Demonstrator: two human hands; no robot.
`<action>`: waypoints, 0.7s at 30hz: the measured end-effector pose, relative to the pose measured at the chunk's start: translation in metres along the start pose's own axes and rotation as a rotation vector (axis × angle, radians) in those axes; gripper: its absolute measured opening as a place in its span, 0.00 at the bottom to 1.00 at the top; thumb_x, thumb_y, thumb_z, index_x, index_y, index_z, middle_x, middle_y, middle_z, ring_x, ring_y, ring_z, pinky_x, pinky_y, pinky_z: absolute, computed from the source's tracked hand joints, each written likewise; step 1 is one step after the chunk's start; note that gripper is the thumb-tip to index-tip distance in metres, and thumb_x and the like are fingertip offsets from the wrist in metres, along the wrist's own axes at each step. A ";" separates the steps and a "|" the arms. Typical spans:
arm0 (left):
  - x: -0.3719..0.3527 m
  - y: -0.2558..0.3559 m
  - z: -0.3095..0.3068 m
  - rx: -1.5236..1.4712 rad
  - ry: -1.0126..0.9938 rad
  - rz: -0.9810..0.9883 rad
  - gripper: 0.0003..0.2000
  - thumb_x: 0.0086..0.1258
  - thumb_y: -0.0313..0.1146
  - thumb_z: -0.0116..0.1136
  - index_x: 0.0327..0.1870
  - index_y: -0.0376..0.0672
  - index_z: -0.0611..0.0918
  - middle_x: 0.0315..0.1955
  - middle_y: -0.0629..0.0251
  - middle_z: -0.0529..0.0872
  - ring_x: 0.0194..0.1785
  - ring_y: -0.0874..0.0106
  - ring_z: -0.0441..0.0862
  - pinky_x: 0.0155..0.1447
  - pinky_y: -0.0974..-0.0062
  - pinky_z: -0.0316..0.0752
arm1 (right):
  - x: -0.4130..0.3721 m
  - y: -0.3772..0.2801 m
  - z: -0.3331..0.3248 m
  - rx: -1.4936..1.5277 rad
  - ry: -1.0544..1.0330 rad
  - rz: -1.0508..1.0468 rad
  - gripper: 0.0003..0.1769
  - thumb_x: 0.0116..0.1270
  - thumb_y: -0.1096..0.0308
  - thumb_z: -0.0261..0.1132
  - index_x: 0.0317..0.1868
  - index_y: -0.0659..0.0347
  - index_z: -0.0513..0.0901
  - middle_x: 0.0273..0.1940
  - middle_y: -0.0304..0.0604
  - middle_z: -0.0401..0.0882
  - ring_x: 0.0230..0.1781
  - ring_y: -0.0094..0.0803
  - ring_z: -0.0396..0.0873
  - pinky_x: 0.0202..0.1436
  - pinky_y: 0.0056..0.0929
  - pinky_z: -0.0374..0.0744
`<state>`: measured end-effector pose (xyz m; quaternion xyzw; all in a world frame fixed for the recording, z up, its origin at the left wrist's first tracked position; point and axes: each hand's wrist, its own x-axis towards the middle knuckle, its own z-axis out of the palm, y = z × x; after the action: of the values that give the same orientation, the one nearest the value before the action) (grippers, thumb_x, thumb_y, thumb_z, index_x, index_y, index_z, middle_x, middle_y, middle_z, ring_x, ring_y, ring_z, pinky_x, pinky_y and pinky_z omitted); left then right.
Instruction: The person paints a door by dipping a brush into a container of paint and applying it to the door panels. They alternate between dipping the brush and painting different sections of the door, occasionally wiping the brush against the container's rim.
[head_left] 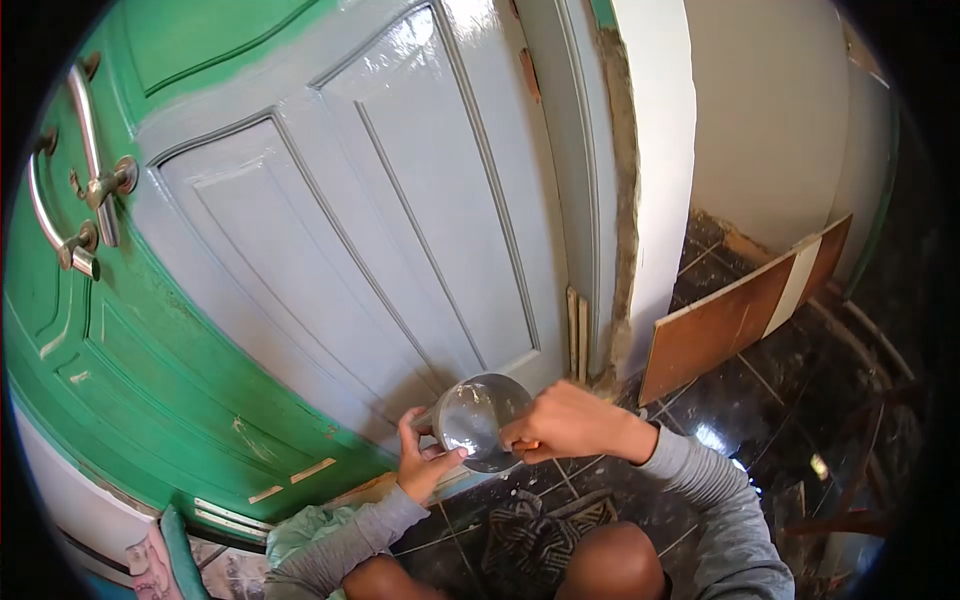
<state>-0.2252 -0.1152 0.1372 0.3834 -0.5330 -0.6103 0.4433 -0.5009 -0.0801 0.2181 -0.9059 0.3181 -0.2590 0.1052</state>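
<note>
A round container (482, 415) with a shiny grey inside is held up in front of the lower part of a door. My left hand (426, 462) grips its left side, with the thumb at the near rim. At the right rim, the fingers of my right hand (540, 425) are closed; whatever they pinch is too small to make out. Grey paint, glossy near the top, covers the right part of the door (350, 230), while the left part is green (200, 330).
Metal handles (100, 185) stick out from the door at left. A brown board (715, 325) leans at right on the dark tiled floor (700, 405). Patterned cloth (545, 535) lies near my knees. Light green fabric (305, 535) is at lower left.
</note>
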 end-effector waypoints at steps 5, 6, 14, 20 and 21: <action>0.003 -0.003 -0.004 0.001 -0.008 0.018 0.47 0.54 0.20 0.75 0.71 0.47 0.54 0.55 0.58 0.64 0.59 0.55 0.80 0.61 0.59 0.83 | 0.004 0.003 -0.003 0.104 -0.016 0.027 0.07 0.54 0.68 0.71 0.33 0.55 0.82 0.24 0.43 0.81 0.27 0.46 0.82 0.30 0.40 0.77; 0.003 -0.001 -0.003 -0.012 -0.007 0.021 0.47 0.54 0.21 0.75 0.71 0.47 0.53 0.55 0.57 0.64 0.60 0.54 0.79 0.62 0.59 0.83 | 0.002 0.003 -0.006 0.118 0.035 0.058 0.08 0.55 0.69 0.72 0.35 0.57 0.83 0.26 0.43 0.83 0.27 0.42 0.83 0.31 0.36 0.78; 0.001 0.010 -0.002 -0.067 0.052 0.042 0.46 0.57 0.23 0.74 0.71 0.46 0.52 0.54 0.55 0.63 0.62 0.52 0.78 0.64 0.55 0.81 | -0.029 0.009 0.004 0.921 0.670 0.569 0.07 0.65 0.71 0.69 0.35 0.66 0.80 0.31 0.41 0.85 0.26 0.26 0.82 0.29 0.22 0.76; 0.004 0.015 -0.002 -0.102 0.135 0.025 0.43 0.62 0.29 0.72 0.73 0.51 0.53 0.55 0.56 0.67 0.57 0.58 0.79 0.59 0.60 0.81 | -0.047 0.022 0.012 1.352 0.972 0.720 0.04 0.70 0.71 0.62 0.35 0.60 0.78 0.31 0.43 0.85 0.27 0.24 0.82 0.27 0.18 0.71; 0.003 0.017 -0.001 -0.121 0.147 0.023 0.43 0.62 0.30 0.72 0.73 0.52 0.53 0.55 0.56 0.67 0.57 0.59 0.79 0.59 0.61 0.81 | -0.048 0.022 0.013 1.390 1.005 0.713 0.04 0.70 0.71 0.62 0.35 0.60 0.78 0.31 0.43 0.85 0.27 0.24 0.82 0.27 0.18 0.71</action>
<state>-0.2226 -0.1186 0.1537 0.3934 -0.4654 -0.6065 0.5106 -0.5374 -0.0672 0.1804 -0.2693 0.3595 -0.7058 0.5479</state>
